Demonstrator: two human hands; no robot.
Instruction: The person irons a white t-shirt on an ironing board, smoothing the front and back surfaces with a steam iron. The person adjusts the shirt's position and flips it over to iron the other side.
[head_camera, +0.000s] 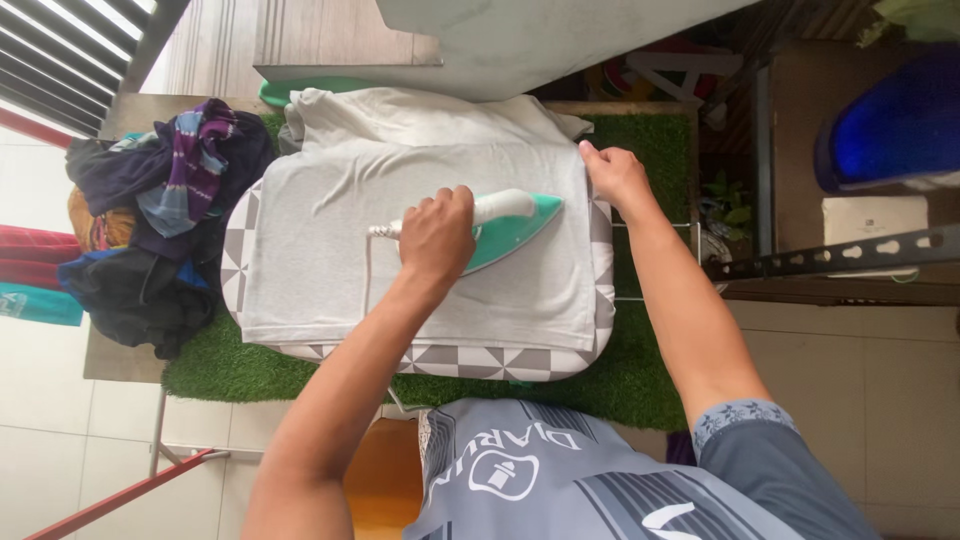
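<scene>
Tiled floor and green turf frame one small ironing board with a grey triangle cover. From my seat I see the left hand with fingers clenched round the white handle of one teal iron, which sits flat on one pale grey shirt spread over the board. My right hand presses the shirt's far edge, fingers bent onto the cloth. One heap of dark clothes lies just beside the board.
</scene>
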